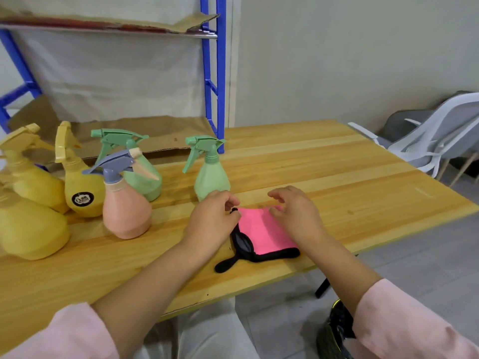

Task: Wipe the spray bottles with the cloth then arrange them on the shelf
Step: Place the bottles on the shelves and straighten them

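— Looking from here, the cloth point(261, 234) lies flat on the table point(337, 164), right between the two hands and close to the front edge. Its longer side runs away from the person.
— Who's got hold of it?
— The left hand point(211, 218) has its fingers curled, pinching the black trim at the far left corner. The right hand point(298, 213) arches over the far right corner with its fingertips down on the pink. Whether it grips, I can't tell.
— And the bottles?
— All off to the left. The nearest green bottle point(211, 177) stands upright just beyond the left hand, so that hand is closer. The pink bottle point(125, 211) is further left, and the yellow bottles point(83, 187) are past it.
— Room to move?
— Open tabletop to the right. The shelf point(160, 136) sits behind the bottles, so I'd guess each one goes forward and left.
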A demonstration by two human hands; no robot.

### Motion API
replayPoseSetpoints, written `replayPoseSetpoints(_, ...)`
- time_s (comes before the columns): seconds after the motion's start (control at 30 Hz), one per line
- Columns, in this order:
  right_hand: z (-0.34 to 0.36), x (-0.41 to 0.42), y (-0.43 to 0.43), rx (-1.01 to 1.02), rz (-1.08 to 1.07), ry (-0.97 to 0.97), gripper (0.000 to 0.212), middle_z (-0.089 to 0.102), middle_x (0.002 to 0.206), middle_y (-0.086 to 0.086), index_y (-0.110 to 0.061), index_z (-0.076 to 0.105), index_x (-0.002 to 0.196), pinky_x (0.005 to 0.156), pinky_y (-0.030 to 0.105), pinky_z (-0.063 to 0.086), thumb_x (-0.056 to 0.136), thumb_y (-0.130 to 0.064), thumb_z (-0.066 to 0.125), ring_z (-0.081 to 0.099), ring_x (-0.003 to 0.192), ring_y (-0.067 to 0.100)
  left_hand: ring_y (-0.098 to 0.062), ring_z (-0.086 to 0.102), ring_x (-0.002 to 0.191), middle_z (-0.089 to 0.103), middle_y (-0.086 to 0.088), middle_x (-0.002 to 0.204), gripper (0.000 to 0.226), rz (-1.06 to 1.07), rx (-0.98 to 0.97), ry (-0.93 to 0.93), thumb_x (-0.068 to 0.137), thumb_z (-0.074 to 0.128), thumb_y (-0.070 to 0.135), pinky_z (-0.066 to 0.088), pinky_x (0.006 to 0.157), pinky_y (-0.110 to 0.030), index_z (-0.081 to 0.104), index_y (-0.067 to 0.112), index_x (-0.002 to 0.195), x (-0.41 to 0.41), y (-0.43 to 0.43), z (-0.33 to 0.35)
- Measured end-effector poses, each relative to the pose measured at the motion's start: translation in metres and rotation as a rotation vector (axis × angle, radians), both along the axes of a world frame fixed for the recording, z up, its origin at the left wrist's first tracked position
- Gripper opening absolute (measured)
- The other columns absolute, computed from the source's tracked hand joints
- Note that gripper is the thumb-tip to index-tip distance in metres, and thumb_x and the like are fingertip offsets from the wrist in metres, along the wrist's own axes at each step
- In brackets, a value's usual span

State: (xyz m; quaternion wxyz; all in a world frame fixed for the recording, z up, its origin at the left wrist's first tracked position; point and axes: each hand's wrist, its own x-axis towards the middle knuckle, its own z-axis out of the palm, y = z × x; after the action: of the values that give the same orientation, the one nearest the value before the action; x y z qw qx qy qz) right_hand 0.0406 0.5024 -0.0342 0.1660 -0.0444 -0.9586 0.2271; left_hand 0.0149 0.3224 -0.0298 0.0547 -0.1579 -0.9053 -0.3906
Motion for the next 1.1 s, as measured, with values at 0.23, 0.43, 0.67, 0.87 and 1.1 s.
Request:
replayPoseSetpoints(0.23, 0.019, -0.008, -0.035, -0.023, 0.135, 0.074, 0.024, 0.061, 0.098, -0.006, -0.021, 0.068, 0.107, 0.074, 0.025, 0.045, 0.083, -0.02, 0.068, 0.055, 0.09, 0.008, -0.005, 0.059, 0.081, 0.058, 0.014, 0.085, 0.013, 0.052, 0.033, 0.103, 0.08, 0.067, 0.018, 0.043, 0.07, -0.016, 0.063, 0.027, 0.088, 0.016, -0.038, 0.03)
replayPoseSetpoints(0.43, 0.049, -0.032, -0.071, -0.097, 0.212, 0.189, 0.024, 0.056, 0.099, -0.012, -0.023, 0.067, 0.106, 0.074, 0.026, 0.047, 0.083, -0.021, 0.067, 0.056, 0.082, 0.006, -0.001, 0.057, 0.076, 0.059, 0.015, 0.08, 0.01, 0.177, 0.089, 0.264, 0.081, 0.066, 0.019, 0.048, 0.07, -0.024, 0.065, 0.027, 0.088, 0.023, -0.076, 0.067)
replayPoseSetpoints(0.67, 0.071, -0.058, -0.096, -0.084, 0.23, 0.241, 0.052, 0.044, 0.121, -0.008, -0.024, 0.049, 0.131, 0.072, 0.019, 0.038, 0.083, -0.022, 0.068, 0.05, 0.082, 0.003, -0.018, 0.051, 0.095, 0.06, 0.002, 0.096, 0.027, 0.359, -0.134, 0.525, 0.076, 0.071, 0.015, 0.037, 0.077, -0.023, 0.066, 0.018, 0.103, 0.002, -0.129, 0.082)
replayPoseSetpoints(0.87, 0.073, -0.073, -0.113, 0.063, 0.206, 0.225, 0.056, 0.046, 0.122, -0.005, -0.02, 0.048, 0.134, 0.079, 0.025, 0.043, 0.083, -0.03, 0.069, 0.055, 0.101, 0.014, -0.03, 0.052, 0.092, 0.065, -0.009, 0.102, 0.043, 0.371, -0.474, 0.527, 0.071, 0.075, 0.02, 0.042, 0.08, -0.04, 0.064, 0.012, 0.112, -0.019, -0.149, 0.073)
replayPoseSetpoints(1.1, 0.084, -0.082, -0.111, 0.195, 0.214, 0.235, 0.043, 0.052, 0.109, 0.001, -0.018, 0.059, 0.12, 0.08, 0.033, 0.046, 0.08, -0.029, 0.072, 0.049, 0.105, 0.019, -0.025, 0.058, 0.07, 0.064, -0.003, 0.075, 0.023, 0.283, -0.486, 0.544, 0.066, 0.079, 0.015, 0.045, 0.06, -0.033, 0.07, 0.012, 0.087, -0.028, -0.15, 0.081)
